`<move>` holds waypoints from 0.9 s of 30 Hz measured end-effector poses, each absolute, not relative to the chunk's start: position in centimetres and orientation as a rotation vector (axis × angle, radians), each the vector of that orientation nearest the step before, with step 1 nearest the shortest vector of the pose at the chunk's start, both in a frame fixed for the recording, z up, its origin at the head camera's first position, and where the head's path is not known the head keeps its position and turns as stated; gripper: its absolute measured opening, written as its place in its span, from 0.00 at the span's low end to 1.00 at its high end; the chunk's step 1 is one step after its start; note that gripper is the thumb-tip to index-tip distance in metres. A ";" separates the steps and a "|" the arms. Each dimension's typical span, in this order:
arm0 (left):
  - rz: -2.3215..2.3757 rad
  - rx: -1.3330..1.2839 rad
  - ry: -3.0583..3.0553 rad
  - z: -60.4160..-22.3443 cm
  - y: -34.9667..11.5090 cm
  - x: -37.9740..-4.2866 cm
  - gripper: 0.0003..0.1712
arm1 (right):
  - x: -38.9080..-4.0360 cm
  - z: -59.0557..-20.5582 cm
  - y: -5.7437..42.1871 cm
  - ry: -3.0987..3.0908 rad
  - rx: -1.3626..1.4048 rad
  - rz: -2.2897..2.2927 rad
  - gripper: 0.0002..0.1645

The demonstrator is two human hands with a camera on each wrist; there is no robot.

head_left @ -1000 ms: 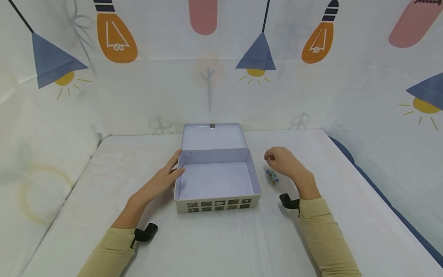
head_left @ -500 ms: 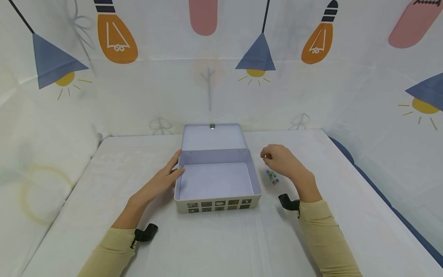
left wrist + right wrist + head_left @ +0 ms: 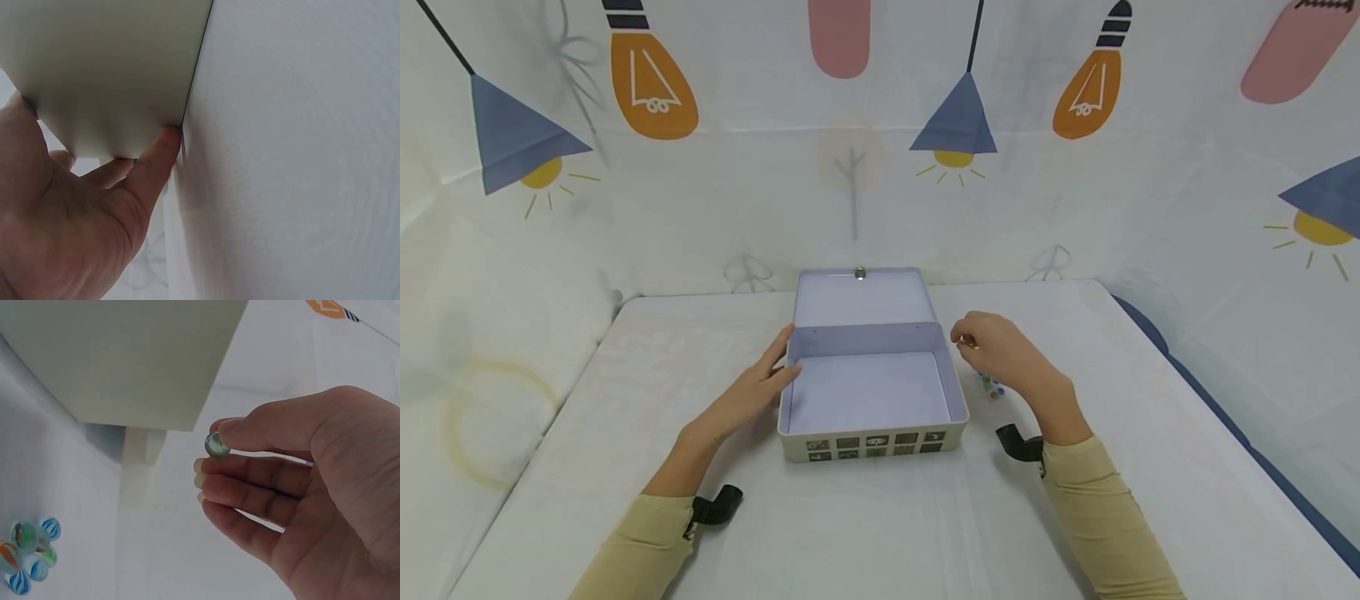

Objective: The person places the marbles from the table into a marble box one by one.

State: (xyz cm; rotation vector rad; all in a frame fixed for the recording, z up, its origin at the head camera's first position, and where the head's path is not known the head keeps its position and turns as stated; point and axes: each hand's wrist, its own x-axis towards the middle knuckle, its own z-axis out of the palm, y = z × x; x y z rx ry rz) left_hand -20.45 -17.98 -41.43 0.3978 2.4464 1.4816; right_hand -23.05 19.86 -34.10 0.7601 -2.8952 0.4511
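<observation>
An open-lidded white tin box (image 3: pixel 872 392), its front printed with small dark squares, stands on the table. My left hand (image 3: pixel 748 392) holds its left side, thumb on the rim; in the left wrist view, fingers (image 3: pixel 153 165) touch the side wall and reach round the far end. Just beyond the box's right rim, my right hand (image 3: pixel 1000 346) is raised. Its thumb and forefinger pinch a clear greenish glass marble (image 3: pixel 217 444), and the other fingers are bent below it. Several loose marbles (image 3: pixel 992 388) lie on the table under that hand, partly hidden by it.
The box lid (image 3: pixel 865 298) leans back towards the wall. A white cloth covers the table (image 3: pixel 865 525). Patterned white sheets (image 3: pixel 760 200) hang behind and at both sides. Each wrist carries a black camera mount (image 3: pixel 718 505).
My right hand has moved left, from above the loose marbles towards the box's right rim, carrying the marble. The left hand and box have stayed still.
</observation>
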 end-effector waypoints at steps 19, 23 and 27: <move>1.486 0.387 2.453 -41.4 -17.7 -20.6 0.40 | -21.9 -34.8 16.8 -2.797 0.915 0.424 0.08; 1.479 0.395 2.458 -41.6 -17.8 -20.7 0.38 | -21.8 -35.3 16.2 -2.781 0.957 0.425 0.08; 1.478 0.400 2.459 -41.6 -17.9 -20.7 0.39 | -21.8 -35.7 15.7 -2.783 0.987 0.388 0.08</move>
